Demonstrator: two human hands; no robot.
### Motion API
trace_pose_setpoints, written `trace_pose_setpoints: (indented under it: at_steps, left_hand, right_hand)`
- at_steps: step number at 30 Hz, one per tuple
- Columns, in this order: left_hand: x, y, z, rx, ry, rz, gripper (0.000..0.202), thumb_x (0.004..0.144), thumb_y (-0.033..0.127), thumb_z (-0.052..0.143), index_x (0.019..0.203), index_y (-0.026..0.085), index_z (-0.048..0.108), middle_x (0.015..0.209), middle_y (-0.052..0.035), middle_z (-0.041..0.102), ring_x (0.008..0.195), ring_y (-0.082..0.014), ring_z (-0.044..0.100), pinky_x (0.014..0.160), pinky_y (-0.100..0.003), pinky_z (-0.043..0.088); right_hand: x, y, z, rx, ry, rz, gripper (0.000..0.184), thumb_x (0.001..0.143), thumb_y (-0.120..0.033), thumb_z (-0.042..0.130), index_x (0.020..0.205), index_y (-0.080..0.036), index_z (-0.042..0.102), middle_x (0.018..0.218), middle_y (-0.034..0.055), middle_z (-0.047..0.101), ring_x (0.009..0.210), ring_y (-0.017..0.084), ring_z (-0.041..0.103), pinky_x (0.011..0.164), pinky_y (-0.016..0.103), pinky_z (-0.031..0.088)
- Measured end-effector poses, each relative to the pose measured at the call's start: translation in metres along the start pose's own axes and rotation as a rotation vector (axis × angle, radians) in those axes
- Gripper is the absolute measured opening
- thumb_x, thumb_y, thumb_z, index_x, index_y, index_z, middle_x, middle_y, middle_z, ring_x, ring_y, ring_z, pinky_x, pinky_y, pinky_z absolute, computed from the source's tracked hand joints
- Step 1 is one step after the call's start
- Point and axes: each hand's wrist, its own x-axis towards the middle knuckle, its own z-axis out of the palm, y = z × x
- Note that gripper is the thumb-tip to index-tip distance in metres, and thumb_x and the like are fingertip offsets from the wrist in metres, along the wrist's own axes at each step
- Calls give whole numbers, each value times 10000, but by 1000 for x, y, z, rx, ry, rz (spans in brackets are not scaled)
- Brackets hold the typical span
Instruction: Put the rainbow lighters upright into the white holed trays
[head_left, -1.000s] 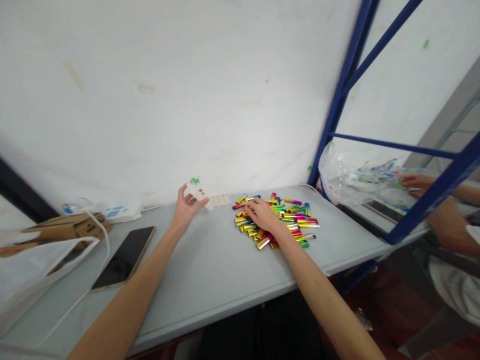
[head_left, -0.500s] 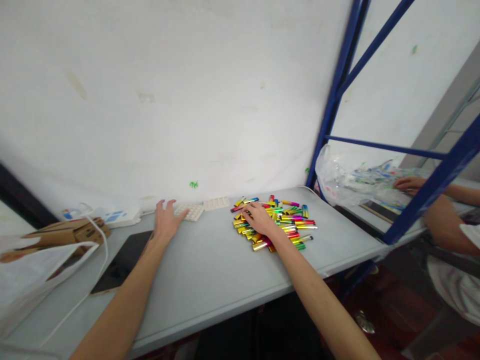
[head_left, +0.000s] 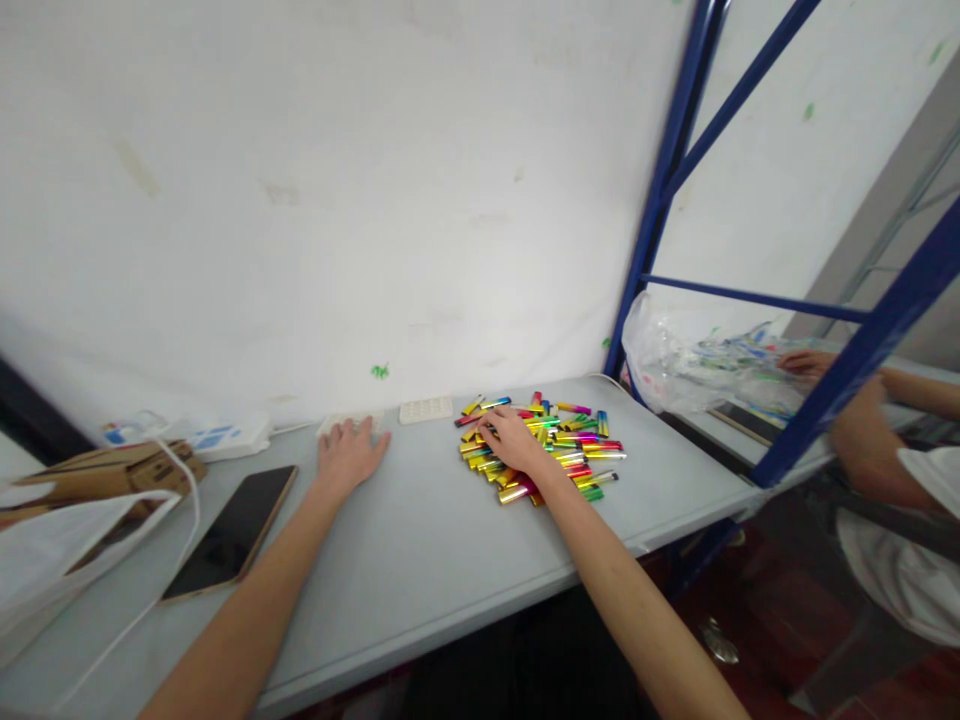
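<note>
My left hand (head_left: 349,456) lies palm down with fingers spread over a white gridded tray (head_left: 327,424), covering most of it. A second white gridded tray (head_left: 425,410) sits just to its right against the wall. My right hand (head_left: 511,440) rests on the left part of a heap of shiny, multicoloured lighter-like tubes (head_left: 577,455). Its fingers are bent down among the tubes, and whatever lies between the fingertips is hidden.
A dark phone (head_left: 231,530) lies left of my left arm. Beyond it are a white cable (head_left: 196,490), a cardboard box (head_left: 142,466) and a white bag (head_left: 67,560). A blue metal frame (head_left: 637,270) stands right; behind it a co-worker's hand (head_left: 806,362) touches plastic-wrapped items.
My left hand has moved from beside the left tray onto it, its fingers flattening. My right hand stays on the heap with its fingers more curled. The view has shifted slightly.
</note>
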Motion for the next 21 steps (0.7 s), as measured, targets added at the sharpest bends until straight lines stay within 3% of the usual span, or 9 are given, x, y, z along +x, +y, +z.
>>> trace_pose_setpoints:
  at_steps: [4, 7, 11, 13, 16, 21]
  left_hand:
    - [9, 14, 2, -24, 49, -47, 868, 1047, 661, 442, 1598, 23, 648, 1583, -394, 650, 1557, -593, 557, 1289, -726, 370]
    - [10, 25, -1, -56, 81, -60, 905, 1047, 655, 449, 1615, -31, 607, 1657, -423, 575, 1645, -613, 445, 1321, -736, 329]
    - [7, 37, -1, -208, 166, 128, 833, 1048, 580, 495, 1679, 40, 561, 1787, -344, 484, 1767, -532, 263, 1393, -718, 249]
    - [7, 40, 2, -266, 101, 248, 772, 1039, 546, 521, 1639, 71, 615, 1797, -307, 494, 1772, -501, 277, 1411, -685, 264]
    - [8, 40, 7, -306, 11, 296, 646, 1016, 524, 574, 1494, 118, 729, 1732, -268, 587, 1758, -488, 324, 1418, -671, 298]
    - [-3, 36, 7, -426, 64, 425, 329, 1035, 487, 573, 1163, 227, 729, 1620, -183, 677, 1677, -388, 482, 1391, -599, 422]
  right_hand:
    - [3, -1, 2, -9, -9, 19, 152, 1170, -186, 633, 1183, -183, 784, 1232, 127, 786, 1232, 254, 707, 1143, 399, 520]
    - [4, -3, 1, -15, -17, 38, 155, 1172, -183, 631, 1198, -172, 784, 1269, 144, 782, 1235, 252, 712, 1136, 390, 520]
    - [3, -3, 2, 1, -9, 20, 176, 1189, -228, 618, 1202, -172, 785, 1245, 137, 790, 1236, 253, 717, 1142, 396, 520]
    - [2, -2, 4, 5, 17, 7, 157, 1179, -276, 659, 1203, -191, 789, 1242, 127, 792, 1260, 262, 711, 1168, 420, 511]
    - [-1, 2, 7, -10, 21, 11, 144, 1128, -315, 756, 1208, -205, 802, 1298, 135, 792, 1312, 293, 696, 1220, 483, 487]
    - [-3, 10, 1, 25, 20, 28, 162, 1116, -277, 741, 1232, -183, 803, 1294, 158, 805, 1287, 300, 716, 1199, 479, 519]
